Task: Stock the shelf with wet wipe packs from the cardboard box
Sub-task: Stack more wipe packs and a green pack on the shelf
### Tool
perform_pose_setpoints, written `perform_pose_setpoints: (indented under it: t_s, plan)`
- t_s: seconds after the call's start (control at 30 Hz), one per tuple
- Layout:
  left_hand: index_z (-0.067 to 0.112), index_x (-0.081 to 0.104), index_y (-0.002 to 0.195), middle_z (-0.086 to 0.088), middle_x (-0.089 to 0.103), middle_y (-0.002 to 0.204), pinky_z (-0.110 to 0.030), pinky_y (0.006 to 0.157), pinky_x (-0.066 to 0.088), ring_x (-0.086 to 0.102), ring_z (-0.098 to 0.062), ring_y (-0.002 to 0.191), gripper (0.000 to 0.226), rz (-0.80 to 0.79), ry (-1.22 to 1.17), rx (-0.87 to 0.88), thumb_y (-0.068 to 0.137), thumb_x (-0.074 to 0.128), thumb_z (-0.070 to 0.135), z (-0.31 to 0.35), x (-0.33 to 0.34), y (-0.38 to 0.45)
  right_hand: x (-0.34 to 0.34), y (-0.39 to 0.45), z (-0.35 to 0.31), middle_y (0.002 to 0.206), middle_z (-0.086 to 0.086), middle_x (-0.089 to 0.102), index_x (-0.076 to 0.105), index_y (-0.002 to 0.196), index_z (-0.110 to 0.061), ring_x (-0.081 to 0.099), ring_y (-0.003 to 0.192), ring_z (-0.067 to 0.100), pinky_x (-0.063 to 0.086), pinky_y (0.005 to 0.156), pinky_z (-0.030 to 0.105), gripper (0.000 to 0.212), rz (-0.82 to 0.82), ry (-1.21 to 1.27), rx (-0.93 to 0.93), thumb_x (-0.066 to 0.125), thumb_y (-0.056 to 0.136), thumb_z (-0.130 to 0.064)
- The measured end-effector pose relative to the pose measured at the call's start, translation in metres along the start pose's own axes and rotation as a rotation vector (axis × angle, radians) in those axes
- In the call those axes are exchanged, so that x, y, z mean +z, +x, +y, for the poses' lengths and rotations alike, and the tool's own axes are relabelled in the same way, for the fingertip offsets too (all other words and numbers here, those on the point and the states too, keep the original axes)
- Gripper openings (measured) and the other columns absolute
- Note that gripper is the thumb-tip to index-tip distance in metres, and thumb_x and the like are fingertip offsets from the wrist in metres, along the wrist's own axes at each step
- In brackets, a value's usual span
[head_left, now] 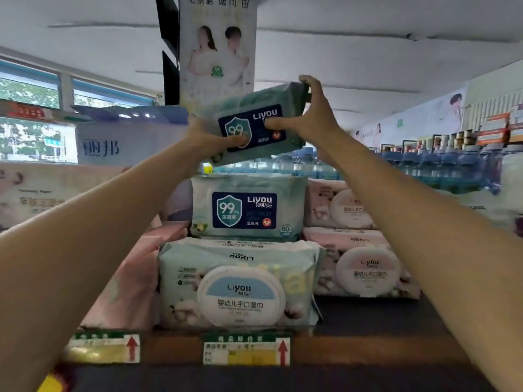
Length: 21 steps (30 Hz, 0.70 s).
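Both arms reach up from the bottom corners, and between them, at the shelf edge (169,349), sit 2 price tags (246,350) with red arrows.

Up high, the left hand (209,137) and the right hand (308,120) hold 1 wet wipe pack (254,123) in the air. The left fingers curl around its lower left end, with the thumb pressed on the blue label. The right fingers hook over the top right end, and the right thumb presses on the front. Both hands grip it tight — nothing else is in them.

The pack is tilted: its long side runs from low on the left to high on the right. It hangs just above the stacked pack (249,207) with the same blue label, not touching it. So the way to go is straight down. Each hand is on 1 end, and neither looks much nearer to the stack.

I think the pack needs to be turned level first, then set down on top — else it may slide off.

Under the stacked pack lies a bigger baby wipes pack (240,284) with a round lid. Pink packs (359,261) sit to the right, and water bottles (441,168) stand farther back. I cannot see the cardboard box.
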<state>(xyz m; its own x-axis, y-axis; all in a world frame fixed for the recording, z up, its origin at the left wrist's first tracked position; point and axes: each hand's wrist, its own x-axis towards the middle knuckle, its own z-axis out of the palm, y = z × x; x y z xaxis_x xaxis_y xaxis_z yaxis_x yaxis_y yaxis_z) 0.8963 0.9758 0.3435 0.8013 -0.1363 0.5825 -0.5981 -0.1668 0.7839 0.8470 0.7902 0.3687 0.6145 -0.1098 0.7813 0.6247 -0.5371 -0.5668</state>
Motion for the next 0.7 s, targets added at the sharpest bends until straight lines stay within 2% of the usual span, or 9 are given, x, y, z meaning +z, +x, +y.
perform_pose_setpoints:
  t_s: [0.07,0.13,0.27,0.37,0.47,0.5,0.57,0.63,0.7]
  plan:
    - [0.005,0.054,0.117,-0.015,0.064,0.102,-0.033,0.067,0.053,0.062,-0.026,0.080,0.065,-0.035,-0.053,0.108,0.062,0.082,0.026,0.020,-0.007,-0.020,-0.013,-0.012,-0.036,0.140,0.008,0.038,0.025,0.140,-0.016,0.043,0.123,0.023,0.047,0.099,0.043,0.095,0.040,0.024,-0.080,0.083,0.065,-0.020]
    - [0.014,0.061,0.100,-0.014,0.065,0.105,-0.039,0.082,0.050,0.060,-0.028,0.092,0.047,-0.089,-0.046,0.154,0.061,0.079,0.033,0.041,-0.018,-0.045,-0.021,-0.031,-0.066,0.136,0.007,0.041,0.026,0.138,-0.017,0.047,0.120,0.022,0.050,0.095,0.042,0.090,0.086,0.024,-0.119,0.082,0.067,-0.023]
    - [0.006,0.061,0.100,-0.008,0.063,0.091,-0.036,0.082,0.047,0.057,-0.021,0.085,0.068,-0.249,0.139,0.165,0.048,0.072,0.050,0.067,-0.039,-0.092,-0.027,-0.081,-0.089,0.133,0.005,0.045,0.029,0.136,-0.017,0.052,0.116,0.019,0.053,0.091,0.038,0.087,0.113,0.053,-0.024,0.081,0.069,-0.032]
    - [0.005,0.060,0.110,-0.014,0.066,0.107,-0.040,0.087,0.051,0.063,-0.026,0.097,0.076,-0.288,0.208,0.137,0.047,0.073,0.045,0.060,-0.049,-0.116,-0.015,-0.120,-0.082,0.119,-0.004,0.048,0.031,0.136,-0.018,0.052,0.107,0.011,0.050,0.093,0.030,0.080,0.108,0.065,0.096,0.078,0.072,-0.029]
    - [0.009,0.055,0.121,-0.015,0.064,0.114,-0.044,0.091,0.052,0.062,-0.030,0.106,0.083,-0.396,0.326,0.034,0.050,0.081,0.044,0.020,-0.051,-0.131,0.002,-0.158,-0.052,0.124,-0.003,0.044,0.032,0.136,-0.017,0.047,0.117,0.015,0.044,0.093,0.028,0.074,0.013,-0.054,0.237,0.074,0.077,-0.031]
    - [0.009,0.048,0.127,-0.015,0.060,0.119,-0.046,0.093,0.051,0.059,-0.031,0.111,0.091,-0.382,0.385,-0.014,0.051,0.084,0.045,0.006,-0.048,-0.135,0.006,-0.168,-0.041,0.130,-0.001,0.042,0.029,0.138,-0.018,0.043,0.120,0.016,0.041,0.092,0.026,0.075,-0.037,-0.103,0.273,0.072,0.078,-0.032]
    - [0.011,0.025,0.141,-0.019,0.043,0.136,-0.050,0.103,0.042,0.045,-0.037,0.125,0.113,-0.236,0.452,-0.050,0.052,0.086,0.045,-0.014,-0.042,-0.133,0.014,-0.177,-0.030,0.142,0.004,0.037,0.021,0.142,-0.021,0.038,0.129,0.021,0.036,0.095,0.027,0.080,-0.064,-0.172,0.278,0.071,0.080,-0.032]
    - [0.017,0.004,0.149,-0.021,0.020,0.150,-0.052,0.111,0.028,0.028,-0.041,0.135,0.123,-0.141,0.589,0.050,0.058,0.083,0.038,-0.015,-0.037,-0.131,0.017,-0.174,-0.030,0.146,0.008,0.034,0.018,0.144,-0.019,0.035,0.133,0.025,0.034,0.101,0.032,0.085,-0.057,-0.255,0.276,0.071,0.079,-0.032]
    - [0.024,0.002,0.150,-0.015,0.004,0.156,-0.058,0.113,0.017,0.013,-0.042,0.140,0.121,-0.141,0.749,0.143,0.059,0.080,0.046,-0.006,-0.034,-0.137,0.018,-0.174,-0.037,0.148,0.009,0.032,0.014,0.145,-0.018,0.034,0.134,0.026,0.033,0.106,0.036,0.089,-0.069,-0.285,0.300,0.072,0.079,-0.031]
